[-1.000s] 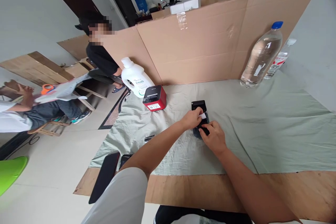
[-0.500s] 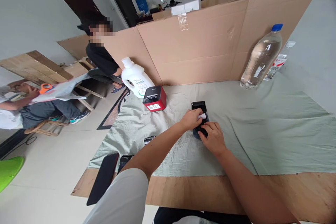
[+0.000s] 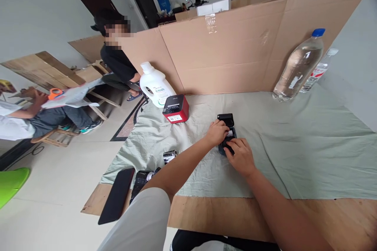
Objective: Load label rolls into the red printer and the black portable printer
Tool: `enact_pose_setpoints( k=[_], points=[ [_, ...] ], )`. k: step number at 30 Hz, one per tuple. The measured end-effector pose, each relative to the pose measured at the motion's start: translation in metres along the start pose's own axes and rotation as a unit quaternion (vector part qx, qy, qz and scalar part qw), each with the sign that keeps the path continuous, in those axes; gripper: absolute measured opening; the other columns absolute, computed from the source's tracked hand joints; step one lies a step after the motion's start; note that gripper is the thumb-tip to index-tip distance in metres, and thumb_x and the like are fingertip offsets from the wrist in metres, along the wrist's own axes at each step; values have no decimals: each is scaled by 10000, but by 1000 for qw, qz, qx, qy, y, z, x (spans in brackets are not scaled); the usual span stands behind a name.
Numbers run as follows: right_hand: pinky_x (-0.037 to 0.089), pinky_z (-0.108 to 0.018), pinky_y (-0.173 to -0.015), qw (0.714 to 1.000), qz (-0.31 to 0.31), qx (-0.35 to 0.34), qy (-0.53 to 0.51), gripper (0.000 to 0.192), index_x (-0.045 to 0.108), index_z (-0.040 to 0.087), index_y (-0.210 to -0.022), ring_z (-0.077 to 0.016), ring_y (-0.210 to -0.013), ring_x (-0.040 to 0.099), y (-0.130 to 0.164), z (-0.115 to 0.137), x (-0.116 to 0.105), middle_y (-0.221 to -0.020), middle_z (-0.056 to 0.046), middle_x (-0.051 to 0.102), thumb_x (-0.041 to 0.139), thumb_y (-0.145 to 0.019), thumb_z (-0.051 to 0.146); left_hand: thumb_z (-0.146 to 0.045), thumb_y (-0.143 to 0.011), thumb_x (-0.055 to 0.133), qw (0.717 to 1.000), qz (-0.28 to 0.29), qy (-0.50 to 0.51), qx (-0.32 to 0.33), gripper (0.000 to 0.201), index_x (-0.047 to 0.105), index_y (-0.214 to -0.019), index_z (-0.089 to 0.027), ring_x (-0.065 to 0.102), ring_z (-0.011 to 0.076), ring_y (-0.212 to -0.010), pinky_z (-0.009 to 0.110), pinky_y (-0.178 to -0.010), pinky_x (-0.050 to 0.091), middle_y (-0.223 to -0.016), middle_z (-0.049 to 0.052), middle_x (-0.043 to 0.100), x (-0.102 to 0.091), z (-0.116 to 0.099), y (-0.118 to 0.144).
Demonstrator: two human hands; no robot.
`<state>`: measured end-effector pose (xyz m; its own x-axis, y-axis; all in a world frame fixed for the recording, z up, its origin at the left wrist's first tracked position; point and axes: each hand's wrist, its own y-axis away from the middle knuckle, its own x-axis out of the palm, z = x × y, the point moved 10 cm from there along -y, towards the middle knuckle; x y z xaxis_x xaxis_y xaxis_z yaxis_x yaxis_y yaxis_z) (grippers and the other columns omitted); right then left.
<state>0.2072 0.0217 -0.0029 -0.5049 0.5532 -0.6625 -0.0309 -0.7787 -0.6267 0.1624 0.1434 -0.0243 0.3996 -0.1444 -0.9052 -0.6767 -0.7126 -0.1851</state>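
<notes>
A small black portable printer [image 3: 226, 119] lies on the cloth with its lid flipped up toward the far side. A white paper roll [image 3: 230, 133] sits in its open compartment. My left hand [image 3: 218, 132] comes from the left, fingers bent and closed at the roll's left end; its fingertips are partly hidden. From the near right, my right hand [image 3: 240, 153] has its fingers curled on the printer's body, thumb at the near edge. Part of the printer is covered by both hands.
Left of my hands stand a red and black box [image 3: 176, 109] and a white jug [image 3: 157, 86]. Nearer lie a dark shiny roll [image 3: 169, 157], a black package [image 3: 140, 182] and a flat black slab [image 3: 116, 196]. Bottles [image 3: 299, 66] stand at the right. Cardboard [image 3: 224, 55] borders the back; two people sit left.
The white paper roll has gone from tilted in my left fingers to lower inside the printer's compartment. My right hand stays on the printer. The view has shifted slightly.
</notes>
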Motion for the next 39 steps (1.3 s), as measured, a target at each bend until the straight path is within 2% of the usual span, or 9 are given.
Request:
enact_pose_setpoints(
  k=[5,7,11,15,18,22,25,28,39],
  points=[
    [507,-406,-847,1000,3,-9,-17,196,707,192,-989,-233,-924,575,1,1,2,-935,-90,676,562,-885,273,-177,-869,488,976,-182,111,-33,268,639,-1090,-192,469,261,-1121,457,-1016,377,-1138,110,554,-35,18,14],
    [501,-412,-872,1000,6,-9,-19,188,705,190,-980,-231,-942,581,1,1,3,-938,-88,676,562,-884,266,-224,-884,482,965,-216,140,-53,347,550,-1221,-180,406,279,-1237,490,-1077,320,-1280,131,489,-41,27,17],
    [494,-419,-887,1000,8,-7,-20,168,694,178,-955,-237,-973,577,1,-1,4,-939,-88,675,570,-877,261,-335,-939,414,959,-171,225,-21,430,429,-1337,-173,380,268,-1302,481,-1102,304,-1378,143,439,-33,27,9],
    [492,-415,-875,1000,4,-9,-29,158,689,184,-931,-234,-956,574,-1,0,2,-919,-87,676,564,-880,267,-441,-966,356,942,-182,279,-24,438,483,-1285,-169,506,250,-1148,448,-1025,386,-1186,129,560,-34,25,18],
    [483,-417,-882,999,1,-2,-32,141,675,191,-902,-235,-941,572,-2,-1,0,-905,-82,674,558,-874,265,-467,-979,315,944,-154,290,1,440,539,-1223,-178,554,231,-1059,430,-997,413,-1045,102,616,-27,11,33],
    [498,-417,-834,998,-20,33,-46,158,627,189,-954,-240,-901,562,-2,-13,-5,-895,-85,649,512,-845,192,-443,-993,282,946,-167,274,37,431,562,-1184,-177,534,229,-1153,447,-1042,391,-1139,119,611,-24,-3,56],
    [496,-448,-880,996,-48,63,-35,328,587,164,-1108,-259,-992,552,-2,-28,-8,-1039,-123,632,459,-809,120,-396,-1000,277,947,-203,247,31,405,555,-1194,-175,461,224,-1269,462,-1099,345,-1277,134,551,-25,-5,71],
    [475,-459,-952,998,-32,46,-18,433,576,160,-1199,-253,-1083,540,-3,-33,-2,-1185,-121,620,413,-807,75,-366,-997,301,954,-208,213,13,387,549,-1219,-170,401,228,-1337,471,-1131,312,-1362,140,496,-20,-7,82],
    [458,-428,-854,995,21,64,73,363,670,171,-1100,-259,-1032,602,-5,-31,7,-1164,-89,686,457,-818,91,-346,-957,415,978,-168,122,0,403,513,-1308,-173,351,273,-1393,506,-1131,298,-1431,150,470,1,-12,91]
  ],
)
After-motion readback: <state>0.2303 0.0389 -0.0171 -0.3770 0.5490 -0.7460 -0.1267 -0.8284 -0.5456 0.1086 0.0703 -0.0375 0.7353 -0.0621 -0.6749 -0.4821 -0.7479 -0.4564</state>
